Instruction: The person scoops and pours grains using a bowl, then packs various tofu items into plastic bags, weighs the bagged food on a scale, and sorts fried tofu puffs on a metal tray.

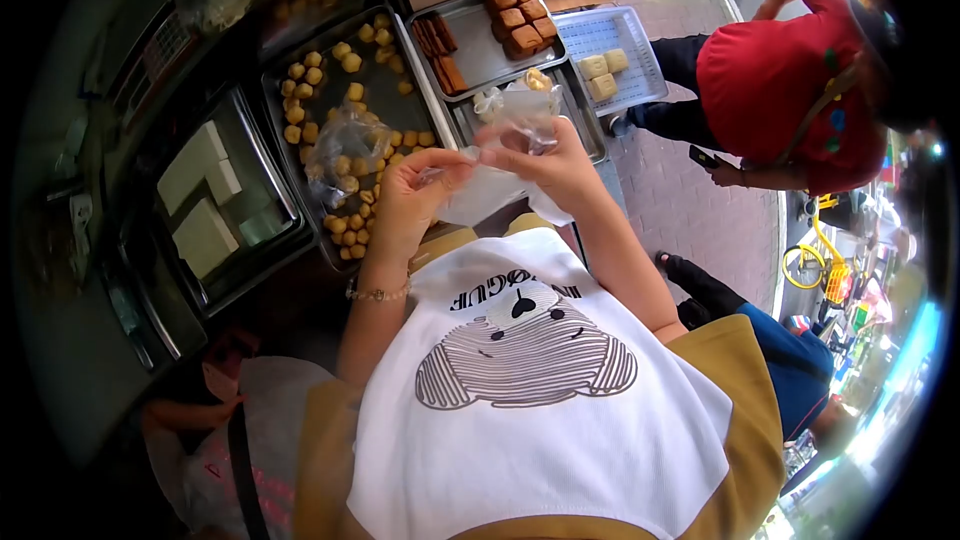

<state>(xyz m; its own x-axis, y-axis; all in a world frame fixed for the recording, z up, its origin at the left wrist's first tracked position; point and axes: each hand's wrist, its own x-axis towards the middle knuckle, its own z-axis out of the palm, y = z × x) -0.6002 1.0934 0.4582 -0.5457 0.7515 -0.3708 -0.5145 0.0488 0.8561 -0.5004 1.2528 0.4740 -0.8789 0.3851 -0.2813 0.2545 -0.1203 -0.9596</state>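
Between my two hands, a thin clear plastic bag (480, 198) is stretched and hangs in loose folds in front of my chest. My left hand (425, 190), with a beaded bracelet at the wrist, pinches one side of it. The fingers of my right hand (545, 162) close on the other side, tips almost touching those of the left. Past my right hand, more clear plastic (525, 105) lies over a metal tray (583, 120), with some pale food partly showing. A tray of golden round pieces (355, 225) is near my left hand, a crumpled clear bag (348, 150) on top.
Ahead, a metal tray (465, 15) holds brown blocks (522, 20) and strips. Beside it, a light blue basket (640, 60) holds pale blocks (603, 75). White slabs (205, 230) sit in a container at left. People stand on the right and at lower left.
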